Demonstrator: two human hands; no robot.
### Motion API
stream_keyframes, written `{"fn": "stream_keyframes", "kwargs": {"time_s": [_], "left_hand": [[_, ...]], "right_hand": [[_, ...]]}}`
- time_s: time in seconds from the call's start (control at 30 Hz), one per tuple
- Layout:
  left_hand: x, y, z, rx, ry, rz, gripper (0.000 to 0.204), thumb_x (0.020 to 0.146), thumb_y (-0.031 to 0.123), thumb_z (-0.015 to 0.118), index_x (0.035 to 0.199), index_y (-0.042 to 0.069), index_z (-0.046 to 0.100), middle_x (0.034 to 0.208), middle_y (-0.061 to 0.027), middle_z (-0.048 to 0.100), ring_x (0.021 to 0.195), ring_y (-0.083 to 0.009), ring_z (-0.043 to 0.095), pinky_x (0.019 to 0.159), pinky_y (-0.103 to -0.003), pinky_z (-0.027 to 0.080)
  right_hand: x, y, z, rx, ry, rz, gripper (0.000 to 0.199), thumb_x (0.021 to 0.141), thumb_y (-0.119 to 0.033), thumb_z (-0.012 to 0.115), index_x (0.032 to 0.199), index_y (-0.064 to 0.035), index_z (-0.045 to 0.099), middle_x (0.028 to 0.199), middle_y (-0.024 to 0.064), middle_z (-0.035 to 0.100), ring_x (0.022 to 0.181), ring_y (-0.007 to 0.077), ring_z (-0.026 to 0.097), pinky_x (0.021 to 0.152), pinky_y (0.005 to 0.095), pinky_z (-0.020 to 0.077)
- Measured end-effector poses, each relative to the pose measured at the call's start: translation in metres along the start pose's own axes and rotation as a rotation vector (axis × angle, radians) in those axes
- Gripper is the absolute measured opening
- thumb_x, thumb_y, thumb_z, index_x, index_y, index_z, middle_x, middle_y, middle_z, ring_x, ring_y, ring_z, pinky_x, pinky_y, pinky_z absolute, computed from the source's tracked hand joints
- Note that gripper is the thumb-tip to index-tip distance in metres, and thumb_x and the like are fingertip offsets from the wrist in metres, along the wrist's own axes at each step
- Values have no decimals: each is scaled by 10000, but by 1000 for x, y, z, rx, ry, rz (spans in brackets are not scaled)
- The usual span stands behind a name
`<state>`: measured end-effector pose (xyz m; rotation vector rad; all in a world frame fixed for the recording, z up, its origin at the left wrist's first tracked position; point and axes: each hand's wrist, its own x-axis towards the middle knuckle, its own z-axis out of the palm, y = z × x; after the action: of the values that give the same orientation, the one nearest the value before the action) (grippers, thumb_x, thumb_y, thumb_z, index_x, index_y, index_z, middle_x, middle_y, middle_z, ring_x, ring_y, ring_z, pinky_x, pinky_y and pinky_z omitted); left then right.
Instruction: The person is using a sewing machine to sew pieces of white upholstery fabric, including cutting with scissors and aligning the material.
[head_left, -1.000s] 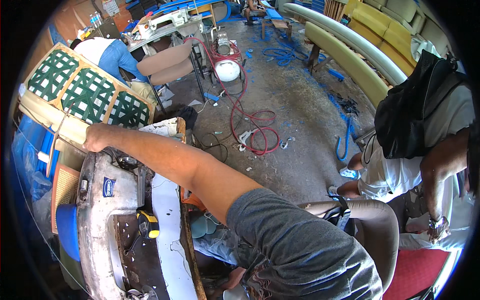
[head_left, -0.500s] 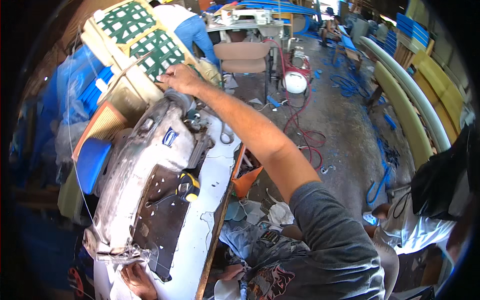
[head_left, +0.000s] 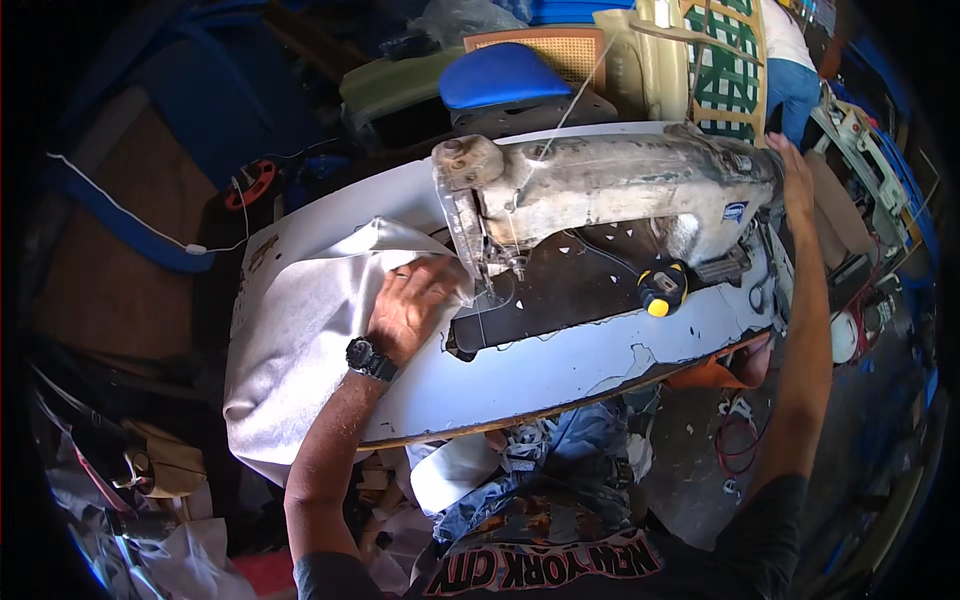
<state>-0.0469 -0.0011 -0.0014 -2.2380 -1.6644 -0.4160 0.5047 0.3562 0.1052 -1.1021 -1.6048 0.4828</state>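
My left hand (head_left: 408, 308), with a black watch on its wrist, is on a white sheet of soft material (head_left: 310, 320) left of the needle. Its bent fingers bunch the sheet; the fingertips are partly hidden in the folds. The sheet's right edge lies beside the needle and presser foot (head_left: 510, 268) of a worn, whitish sewing machine (head_left: 620, 185). My right hand (head_left: 793, 180) reaches to the machine's far right end, by the handwheel, its fingers stretched out. A black and yellow tape measure (head_left: 662, 288) lies on the dark plate under the machine arm.
Scissors (head_left: 757, 298) lie at the right of the chipped white table (head_left: 560, 360). An orange pouch (head_left: 735, 365) hangs below its near edge. Behind stand a blue seat pad (head_left: 503, 75) and a frame with green webbing (head_left: 727, 65). A person in jeans (head_left: 793, 90) is at the far right.
My view has swung left and down, so the machine now lies crosswise. The white sheet and whole left forearm have come into sight. My right hand stays at the machine's far end.
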Motion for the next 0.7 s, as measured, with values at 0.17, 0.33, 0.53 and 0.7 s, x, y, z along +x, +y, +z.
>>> {"fn": "stream_keyframes", "kwargs": {"time_s": [0.17,0.33,0.53,0.7], "left_hand": [[7,6,-6,-248,31,-7,315,945,139,692,1257,118,731,1168,-77,704,1165,-304,636,1031,-433,514],[8,15,-12,-333,-6,26,239,954,210,727,1160,98,772,1128,-79,687,1065,-287,630,978,-445,517],[-3,23,-11,-332,-30,-40,251,937,217,754,1152,90,768,1144,-84,676,1100,-293,623,993,-445,510],[0,25,-10,-325,-10,-55,248,933,207,751,1152,92,769,1172,-89,671,1114,-303,623,1006,-452,506]], "right_hand": [[-49,26,16,72,196,-101,631,1123,-497,420,1410,30,614,1434,176,619,1341,249,549,1192,350,329],[11,23,2,-10,84,-35,730,1101,-582,394,1403,44,619,1432,215,614,1365,297,537,1200,377,327],[46,-40,5,-352,-408,424,813,1017,-683,509,1329,48,682,1360,227,655,1289,297,577,1131,345,377],[27,-9,-17,-280,-379,149,693,1080,-565,484,1335,53,667,1359,208,656,1233,264,608,1087,345,420]]}}
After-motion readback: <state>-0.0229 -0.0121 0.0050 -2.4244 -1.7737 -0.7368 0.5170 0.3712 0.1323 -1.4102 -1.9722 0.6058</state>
